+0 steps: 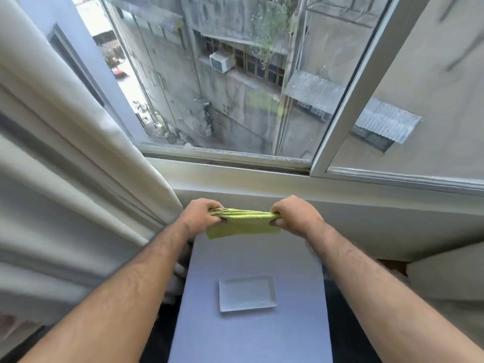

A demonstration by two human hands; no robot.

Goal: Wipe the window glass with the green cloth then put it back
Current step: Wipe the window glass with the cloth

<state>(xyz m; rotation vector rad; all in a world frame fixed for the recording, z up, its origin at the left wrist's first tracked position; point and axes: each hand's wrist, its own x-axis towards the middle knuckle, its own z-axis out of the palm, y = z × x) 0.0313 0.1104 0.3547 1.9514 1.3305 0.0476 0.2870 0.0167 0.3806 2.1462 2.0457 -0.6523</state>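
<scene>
item one, fingers: on my left hand (pixel 203 214) the fingers (pixel 215 205) are curled tight over the left end of the green cloth (pixel 242 222), thumb tucked beneath it. on my right hand (pixel 294 214) the fingers (pixel 279 206) are clenched the same way on the cloth's right end, thumb below. both fists are knuckles-up, level with each other, forearms bare and reaching in from the bottom corners of my view.

item two, green cloth: bunched into ridged folds along its top edge, pulled taut between my two fists, a flat flap hanging down from the folds. i see it held in the air above the far edge of the desk (pixel 251 334), just below the sill, not resting on anything.

item three, desk: narrow pale top running away from me to the wall under the window. a white rectangular tray (pixel 247 293) lies near the middle of it, nearer me than the cloth, nothing in it.

item four, window glass (pixel 235 87): large pane beyond the white sill (pixel 262 176), speckled with spots and streaks; grey buildings and an air-conditioner box show through it. a white frame upright (pixel 351 87) divides it from a second pane at the right.

item five, curtain (pixel 65 153): cream fabric in heavy folds down the left side, its edge reaching the desk's far left corner, close by my left wrist.
</scene>
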